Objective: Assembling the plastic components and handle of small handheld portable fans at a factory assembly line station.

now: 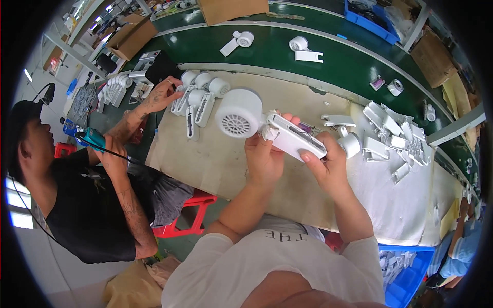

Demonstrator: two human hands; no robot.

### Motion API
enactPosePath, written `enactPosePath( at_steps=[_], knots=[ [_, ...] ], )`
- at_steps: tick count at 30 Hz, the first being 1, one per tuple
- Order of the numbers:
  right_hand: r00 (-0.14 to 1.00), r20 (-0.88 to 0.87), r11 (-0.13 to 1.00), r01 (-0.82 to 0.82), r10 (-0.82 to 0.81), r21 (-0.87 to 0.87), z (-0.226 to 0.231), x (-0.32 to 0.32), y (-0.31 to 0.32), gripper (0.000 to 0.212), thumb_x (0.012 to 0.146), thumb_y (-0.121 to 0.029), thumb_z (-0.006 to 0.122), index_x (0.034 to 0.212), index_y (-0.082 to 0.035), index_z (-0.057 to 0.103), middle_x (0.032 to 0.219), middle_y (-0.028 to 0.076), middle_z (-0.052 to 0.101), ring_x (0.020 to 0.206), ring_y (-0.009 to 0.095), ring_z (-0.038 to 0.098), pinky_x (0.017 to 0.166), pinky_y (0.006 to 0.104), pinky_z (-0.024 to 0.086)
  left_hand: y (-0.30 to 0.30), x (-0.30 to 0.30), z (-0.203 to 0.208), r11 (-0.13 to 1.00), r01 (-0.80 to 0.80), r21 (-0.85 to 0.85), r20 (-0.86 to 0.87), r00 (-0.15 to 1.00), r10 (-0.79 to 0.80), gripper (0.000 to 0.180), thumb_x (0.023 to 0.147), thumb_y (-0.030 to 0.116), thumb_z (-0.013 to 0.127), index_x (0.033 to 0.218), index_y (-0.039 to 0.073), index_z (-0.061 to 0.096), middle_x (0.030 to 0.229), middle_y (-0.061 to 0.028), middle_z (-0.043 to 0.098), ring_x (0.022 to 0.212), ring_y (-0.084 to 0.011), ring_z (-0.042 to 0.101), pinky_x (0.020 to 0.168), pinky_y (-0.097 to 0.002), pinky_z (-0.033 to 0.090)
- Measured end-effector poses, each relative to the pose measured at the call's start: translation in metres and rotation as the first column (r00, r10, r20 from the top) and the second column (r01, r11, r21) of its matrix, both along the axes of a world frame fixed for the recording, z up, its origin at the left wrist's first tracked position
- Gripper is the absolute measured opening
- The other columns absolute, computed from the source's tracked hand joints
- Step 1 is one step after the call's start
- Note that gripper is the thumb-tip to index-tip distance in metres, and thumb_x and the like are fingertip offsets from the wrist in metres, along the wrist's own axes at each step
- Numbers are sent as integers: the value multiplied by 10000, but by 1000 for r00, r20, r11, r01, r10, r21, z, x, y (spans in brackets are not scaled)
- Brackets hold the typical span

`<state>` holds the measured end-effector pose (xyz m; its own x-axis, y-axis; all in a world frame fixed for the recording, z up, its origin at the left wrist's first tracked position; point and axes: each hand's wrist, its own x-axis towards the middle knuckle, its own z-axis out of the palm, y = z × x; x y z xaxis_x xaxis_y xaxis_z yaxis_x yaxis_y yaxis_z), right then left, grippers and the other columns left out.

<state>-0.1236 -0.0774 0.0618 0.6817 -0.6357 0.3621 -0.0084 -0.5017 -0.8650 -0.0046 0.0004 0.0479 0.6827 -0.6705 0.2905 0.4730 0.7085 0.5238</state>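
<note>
A white handheld fan (pixel 238 112) with a round slotted head and a long handle is held up in front of me, above the table. My left hand (pixel 265 159) is closed round its neck, where the head meets the handle. My right hand (pixel 330 163) grips the handle's far end, thumb on the near side. The handle's upper side shows an open, dark slot with parts inside that are too small to name. Just beyond my right hand lie a second round fan head (pixel 350 143) and a loose white handle piece (pixel 339 120).
To the right, white plastic shells (pixel 393 131) are heaped on the pale sheet. Several assembled fans (pixel 197 97) stand at the left, touched by a co-worker's hand (pixel 165 91); the other holds a teal power screwdriver (pixel 93 138). Two fans lie on the green conveyor (pixel 272 43). A blue bin (pixel 418 272) stands lower right.
</note>
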Motion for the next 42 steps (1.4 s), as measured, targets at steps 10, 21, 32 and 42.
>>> enactPosePath(
  at_steps=[10,21,32,42],
  knots=[
    [927,-196,941,-335,321,-42,-11,59,-45,373,749,-331,677,815,-1,516,726,133,504,603,245,485,565,348,401,-12,77,-10,954,-75,290,357,934,-35,328,840,120,534,1108,-63,484,1006,-184,591,947,-289,598,812,-421,502],
    [780,-378,858,-507,498,84,1,156,-48,433,769,-319,662,1022,4,524,808,121,557,690,201,526,644,310,441,-4,162,-39,976,-170,134,-25,984,175,298,852,130,560,1132,40,514,1063,-111,591,993,-260,587,873,-391,487],
    [879,-129,888,-450,459,92,-10,177,-19,330,842,-328,591,847,-6,522,713,110,513,636,165,495,592,278,407,12,160,-33,976,-209,-69,-48,977,206,337,843,143,588,1158,52,508,1089,-120,598,1017,-268,578,886,-404,471],
    [974,12,961,-225,226,159,-1,173,14,290,877,-295,543,879,-5,538,736,91,517,671,144,488,616,276,408,23,156,-24,962,-263,-73,-135,958,251,320,857,189,581,1144,66,508,1078,-99,592,1013,-266,574,875,-414,472]
  ],
)
